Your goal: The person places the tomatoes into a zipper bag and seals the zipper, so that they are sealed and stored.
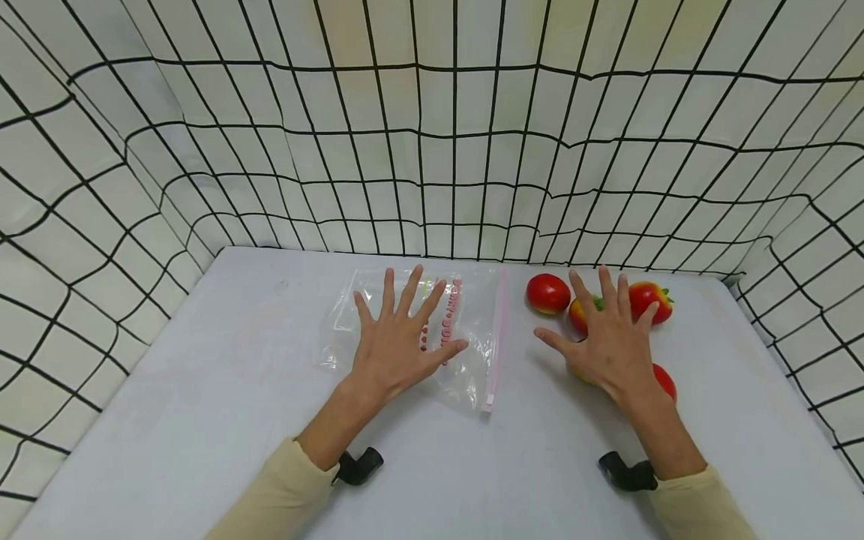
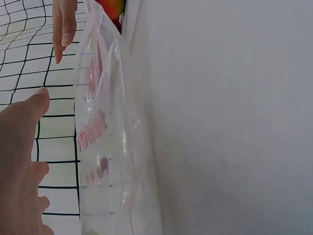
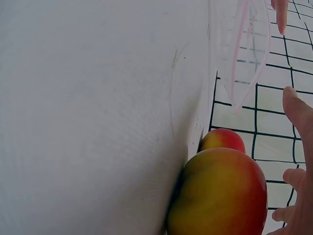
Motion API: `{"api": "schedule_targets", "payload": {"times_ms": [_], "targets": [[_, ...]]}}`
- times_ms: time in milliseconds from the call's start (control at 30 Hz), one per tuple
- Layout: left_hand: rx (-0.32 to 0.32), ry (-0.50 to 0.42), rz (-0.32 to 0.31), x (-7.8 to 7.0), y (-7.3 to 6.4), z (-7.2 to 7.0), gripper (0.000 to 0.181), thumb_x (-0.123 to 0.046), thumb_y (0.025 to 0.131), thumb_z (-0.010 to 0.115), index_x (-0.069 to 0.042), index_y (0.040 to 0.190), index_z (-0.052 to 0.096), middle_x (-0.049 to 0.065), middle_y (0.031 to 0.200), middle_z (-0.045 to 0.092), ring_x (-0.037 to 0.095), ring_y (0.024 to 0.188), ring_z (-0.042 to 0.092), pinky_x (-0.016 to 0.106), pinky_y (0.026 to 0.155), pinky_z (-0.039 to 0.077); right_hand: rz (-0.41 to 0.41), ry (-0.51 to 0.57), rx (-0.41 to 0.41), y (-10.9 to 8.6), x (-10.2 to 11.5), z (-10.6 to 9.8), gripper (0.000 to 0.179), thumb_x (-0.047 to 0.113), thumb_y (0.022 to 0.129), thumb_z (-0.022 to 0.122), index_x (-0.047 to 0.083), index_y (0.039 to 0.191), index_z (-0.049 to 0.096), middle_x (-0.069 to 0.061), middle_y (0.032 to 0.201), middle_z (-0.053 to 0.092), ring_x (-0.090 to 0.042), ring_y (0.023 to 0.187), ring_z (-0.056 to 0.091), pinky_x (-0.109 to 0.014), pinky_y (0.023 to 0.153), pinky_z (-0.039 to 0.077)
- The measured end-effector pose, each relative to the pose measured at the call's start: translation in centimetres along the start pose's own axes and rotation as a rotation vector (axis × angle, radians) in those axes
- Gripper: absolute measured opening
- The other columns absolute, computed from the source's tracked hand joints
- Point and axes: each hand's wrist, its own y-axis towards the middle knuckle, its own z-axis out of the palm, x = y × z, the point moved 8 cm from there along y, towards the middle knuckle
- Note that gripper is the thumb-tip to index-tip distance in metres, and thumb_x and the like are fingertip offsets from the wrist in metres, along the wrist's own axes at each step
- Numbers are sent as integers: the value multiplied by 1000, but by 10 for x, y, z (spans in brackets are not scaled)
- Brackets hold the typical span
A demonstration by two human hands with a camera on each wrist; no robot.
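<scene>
My left hand (image 1: pixel 394 341) hovers over a clear zip bag (image 1: pixel 472 352), its fingers spread wide and holding nothing. The bag lies flat with a pink zip edge on its right side and red printing in the middle. Over on the right, my right hand (image 1: pixel 613 349) is also spread above a group of red and yellow tomatoes, partly hiding them. One red tomato (image 1: pixel 548 293) sits left of its fingertips, and another tomato (image 1: pixel 649 302) with a green stem shows beyond them. In the right wrist view a large tomato (image 3: pixel 220 196) lies below the hand.
A white table (image 1: pixel 223 390) carries everything. Black netting (image 1: pixel 454 135) over white walls rises at the back and both sides. Each wrist wears a black camera mount, the left mount (image 1: pixel 361 466) and the right mount (image 1: pixel 628 472), below beige sleeves.
</scene>
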Motion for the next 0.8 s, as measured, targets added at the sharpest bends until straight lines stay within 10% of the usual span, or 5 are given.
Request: {"api": "schedule_targets", "payload": {"times_ms": [800], "targets": [[-14,-101,37,-7,-2,-3,87,-80,92,47,-37,165,27,-2,177,14,33,165,8,77,124,12,-33,201,-31,-2,11,-7,88,54,85,78,21,160,43,-21,166,36,-49,150,34,-76,119,26]]}}
